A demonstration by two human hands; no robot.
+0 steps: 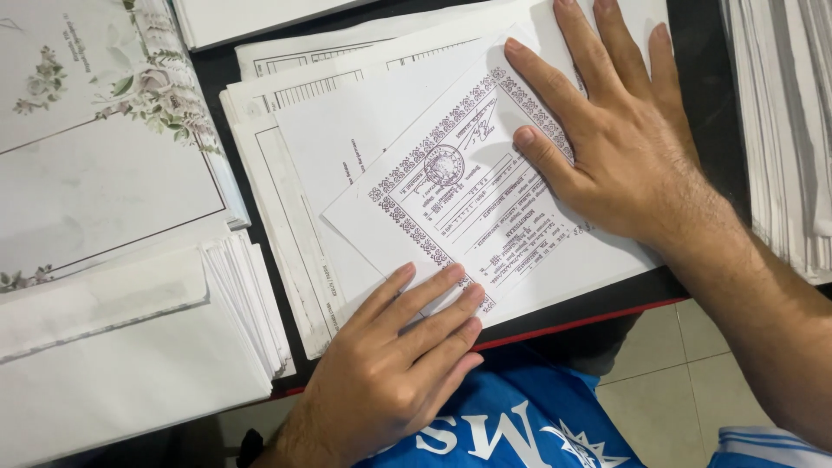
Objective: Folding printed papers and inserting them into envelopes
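Observation:
A white printed sheet with an ornamental border and a round stamp [451, 195] lies tilted on top of a stack of white papers [295, 156] on a dark table. My left hand [390, 368] rests flat on the sheet's near corner, fingers spread. At the sheet's far right, my right hand [620, 130] presses flat on it, fingers pointing away from me. Neither hand grips anything; both simply lie on the paper.
A pile of white envelopes [130, 347] sits at the near left, with floral-printed cards [95, 130] behind it. Another tall paper stack [784, 130] stands at the right edge. The table's red-trimmed front edge [589, 319] runs above a tiled floor.

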